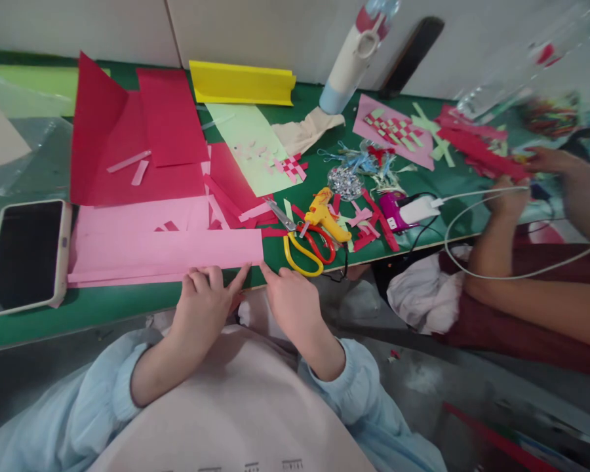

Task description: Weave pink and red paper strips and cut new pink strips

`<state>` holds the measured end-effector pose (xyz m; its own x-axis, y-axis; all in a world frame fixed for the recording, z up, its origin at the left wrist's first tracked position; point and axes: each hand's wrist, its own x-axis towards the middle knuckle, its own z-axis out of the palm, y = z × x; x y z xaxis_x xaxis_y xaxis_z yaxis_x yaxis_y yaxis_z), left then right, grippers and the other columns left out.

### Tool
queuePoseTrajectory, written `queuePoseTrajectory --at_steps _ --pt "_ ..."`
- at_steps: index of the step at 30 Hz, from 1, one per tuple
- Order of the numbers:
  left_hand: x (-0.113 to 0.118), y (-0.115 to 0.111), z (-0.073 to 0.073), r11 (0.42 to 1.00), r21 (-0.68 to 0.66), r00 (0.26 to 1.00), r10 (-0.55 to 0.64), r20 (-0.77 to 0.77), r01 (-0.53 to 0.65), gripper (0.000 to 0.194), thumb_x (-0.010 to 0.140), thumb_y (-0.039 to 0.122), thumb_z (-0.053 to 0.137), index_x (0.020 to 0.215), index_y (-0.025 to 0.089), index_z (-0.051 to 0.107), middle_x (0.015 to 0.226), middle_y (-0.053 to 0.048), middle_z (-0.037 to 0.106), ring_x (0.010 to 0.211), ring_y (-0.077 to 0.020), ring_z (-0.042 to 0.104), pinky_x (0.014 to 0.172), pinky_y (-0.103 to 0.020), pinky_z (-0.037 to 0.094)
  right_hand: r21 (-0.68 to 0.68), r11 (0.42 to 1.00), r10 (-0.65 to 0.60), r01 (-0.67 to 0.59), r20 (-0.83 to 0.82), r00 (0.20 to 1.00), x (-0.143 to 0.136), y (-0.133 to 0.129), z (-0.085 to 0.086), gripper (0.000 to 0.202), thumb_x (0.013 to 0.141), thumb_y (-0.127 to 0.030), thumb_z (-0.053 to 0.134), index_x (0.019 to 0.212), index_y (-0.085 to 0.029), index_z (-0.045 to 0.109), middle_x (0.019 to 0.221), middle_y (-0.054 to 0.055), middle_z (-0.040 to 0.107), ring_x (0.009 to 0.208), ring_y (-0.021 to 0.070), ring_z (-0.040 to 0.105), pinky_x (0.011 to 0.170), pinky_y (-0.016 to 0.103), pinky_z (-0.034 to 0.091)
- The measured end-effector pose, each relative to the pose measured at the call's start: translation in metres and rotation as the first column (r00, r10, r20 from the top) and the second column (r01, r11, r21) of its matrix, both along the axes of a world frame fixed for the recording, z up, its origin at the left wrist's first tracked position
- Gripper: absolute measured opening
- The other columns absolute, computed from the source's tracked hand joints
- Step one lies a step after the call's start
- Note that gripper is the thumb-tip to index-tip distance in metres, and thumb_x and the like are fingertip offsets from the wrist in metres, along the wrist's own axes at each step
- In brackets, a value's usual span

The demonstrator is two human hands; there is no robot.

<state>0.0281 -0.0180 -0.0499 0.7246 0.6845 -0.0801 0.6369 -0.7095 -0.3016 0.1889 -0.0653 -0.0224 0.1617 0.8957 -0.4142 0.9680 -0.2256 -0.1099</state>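
Note:
A folded sheet of pink paper (177, 252) lies along the near edge of the green table. My left hand (204, 305) is at its near edge, index finger stretched along the fold and the other fingers curled in. At the right corner of the sheet, my right hand (295, 301) touches the paper with its index fingertip, the remaining fingers bent; its thumb is hidden. Both hands look closed at the paper's edge. Just right of the sheet are scissors (302, 252) with yellow and red handles and a yellow glue gun (324, 213).
A phone (25, 255) lies left of the pink paper. Red sheets (172, 118), a pale green sheet (246, 137) and a yellow folded sheet (243, 84) lie behind. A bottle (347, 69) stands at the back. At right, another person's hands (509, 200) handle red strips near a white cable (447, 246).

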Motion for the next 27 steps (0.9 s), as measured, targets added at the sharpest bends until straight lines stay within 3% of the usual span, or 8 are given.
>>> queuePoseTrajectory --at_steps 3,7,12,19,23,27 --pt "-0.008 -0.002 -0.002 1.0 0.025 0.999 -0.003 0.049 0.002 0.052 0.102 0.023 0.047 0.154 0.025 0.047 0.103 -0.02 0.07 0.096 -0.0353 0.071 0.078 -0.046 0.057 -0.023 1.0 -0.019 0.02 0.008 1.0 -0.002 0.0 0.001 0.053 0.103 -0.017 0.038 0.155 -0.025 0.044 0.105 0.014 0.071 0.101 0.0247 0.071 0.079 0.032 0.054" --pt "-0.027 0.0 -0.003 0.999 0.023 0.984 -0.038 0.173 0.034 0.047 0.102 0.033 0.049 0.144 0.013 0.058 0.115 -0.022 0.07 0.109 -0.0348 0.067 0.09 -0.046 0.055 -0.028 0.999 -0.032 0.033 0.024 0.999 -0.005 0.0 -0.002 0.053 0.103 -0.017 0.038 0.155 -0.025 0.045 0.103 0.014 0.071 0.099 0.0246 0.071 0.076 0.031 0.054" --pt "-0.057 0.005 -0.008 1.0 0.01 0.961 -0.003 0.278 0.0 0.046 0.103 0.031 0.047 0.139 0.005 0.058 0.119 -0.021 0.071 0.114 -0.0343 0.065 0.1 -0.048 0.047 -0.057 0.998 -0.033 0.036 0.05 0.998 -0.007 0.003 0.0 0.055 0.102 -0.015 0.04 0.155 -0.025 0.045 0.103 0.013 0.071 0.097 0.025 0.071 0.072 0.031 0.054" --pt "-0.095 0.011 -0.014 0.995 0.094 0.951 0.004 0.308 -0.035 0.053 0.103 0.037 0.048 0.14 0.0 0.053 0.118 -0.022 0.071 0.109 -0.0349 0.066 0.101 -0.048 0.044 -0.091 0.994 -0.049 0.057 0.089 0.995 -0.012 0.008 0.006 0.055 0.102 -0.014 0.039 0.155 -0.024 0.045 0.104 0.013 0.071 0.099 0.0256 0.071 0.073 0.032 0.054" --pt "-0.108 0.013 -0.016 0.992 0.107 0.951 0.032 0.306 -0.068 0.053 0.103 0.038 0.048 0.141 0.001 0.052 0.118 -0.021 0.071 0.106 -0.0345 0.067 0.101 -0.048 0.044 -0.108 0.993 -0.039 0.052 0.117 0.992 -0.019 0.012 0.012 0.053 0.101 -0.011 0.038 0.153 -0.015 0.049 0.108 0.017 0.069 0.102 0.0274 0.068 0.078 0.035 0.054" --pt "-0.109 0.012 -0.02 0.994 0.091 0.941 0.034 0.337 -0.068 0.054 0.102 0.037 0.048 0.142 0.001 0.051 0.12 -0.021 0.07 0.112 -0.0352 0.066 0.104 -0.046 0.043 0.045 0.996 0.075 -0.081 0.126 0.989 -0.043 0.021 0.011 0.049 0.1 -0.008 0.037 0.146 -0.011 0.054 0.117 0.021 0.064 0.11 0.0291 0.061 0.09 0.039 0.053"
